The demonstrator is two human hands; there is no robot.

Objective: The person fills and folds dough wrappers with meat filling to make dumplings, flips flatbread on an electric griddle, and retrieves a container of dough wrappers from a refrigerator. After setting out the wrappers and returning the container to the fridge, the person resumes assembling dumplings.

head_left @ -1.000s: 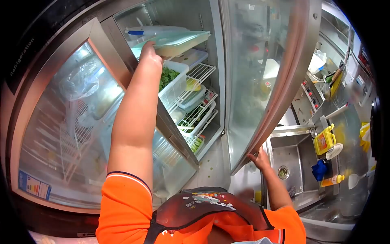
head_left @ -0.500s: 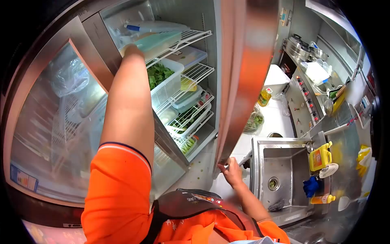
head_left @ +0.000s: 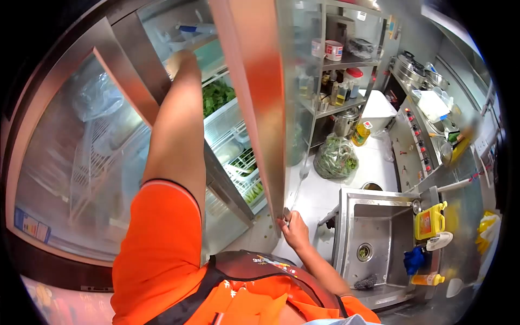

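My left hand [head_left: 183, 59] reaches into the upper part of the fridge, at the near end of a pale green lidded container [head_left: 210, 55] on the top shelf. Its fingers are blurred, so their grip is unclear. Below it, leafy greens [head_left: 218, 96] fill a white basket [head_left: 221, 122]. My right hand [head_left: 292, 227] is closed on the lower edge of the fridge door [head_left: 262, 108], which stands partly open and hides the right side of the shelves.
Right of the door are a metal rack [head_left: 352, 62], a bag of greens [head_left: 336, 157] on the floor, and a yellow oil bottle [head_left: 361, 133]. A steel sink [head_left: 379, 238] lies lower right, beside a yellow jug [head_left: 429, 221]. A closed glass door [head_left: 70, 162] is at left.
The door has swung left with my right hand on its edge, covering more of the shelves. The green container has moved from raised and tilted to lying on the top shelf.
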